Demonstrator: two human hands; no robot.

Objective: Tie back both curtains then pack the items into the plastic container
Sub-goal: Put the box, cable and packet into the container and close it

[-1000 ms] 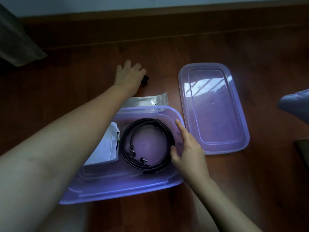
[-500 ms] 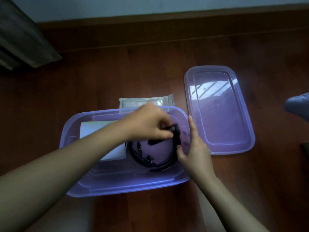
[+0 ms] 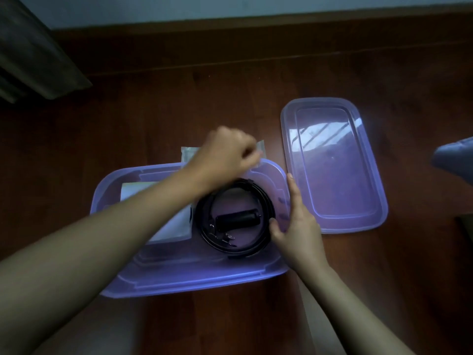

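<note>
Purple see-thru plastic container (image 3: 179, 285), open on floor w/ lid (image 3: 332, 175) beside: R hand (image 3: 297, 226) flat vs its R wall, L hand (image 3: 225, 152) curled over zip bag (image 3: 188, 152) at far rim, grip unclear.

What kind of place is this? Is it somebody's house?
Probably a room in a home, seen down at floor level. There is a dark wooden floor, a skirting board under a pale wall, and the hem of a curtain hanging at the upper left.
</note>
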